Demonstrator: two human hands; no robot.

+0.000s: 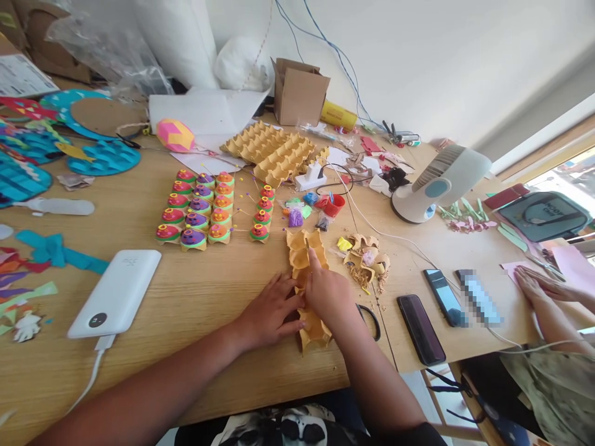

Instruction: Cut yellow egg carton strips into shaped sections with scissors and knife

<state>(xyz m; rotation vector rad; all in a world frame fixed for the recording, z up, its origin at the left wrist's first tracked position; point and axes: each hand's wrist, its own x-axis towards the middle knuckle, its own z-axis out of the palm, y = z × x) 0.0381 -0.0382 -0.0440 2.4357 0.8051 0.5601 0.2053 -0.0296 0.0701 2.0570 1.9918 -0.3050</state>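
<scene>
A yellow-brown egg carton strip (313, 325) lies lengthwise in front of me, its cups facing up. My left hand (274, 306) holds its left edge, fingers bent over the rim and resting on the cups. Above the strip, my right hand (328, 291) is closed, its index finger stretched forward along a thin pointed tool (307, 244). Most of that tool is hidden under the hand, so I cannot make out its kind. A black loop-shaped handle (372, 322), like that of scissors, shows beside my right wrist.
Painted carton cups with faces (199, 207) stand in rows behind. Carton scraps (367, 257), phones (421, 328) and a white fan (441, 179) are to the right. A white power bank (116, 291) lies left. Another person's hands (542, 285) rest on pink paper at far right.
</scene>
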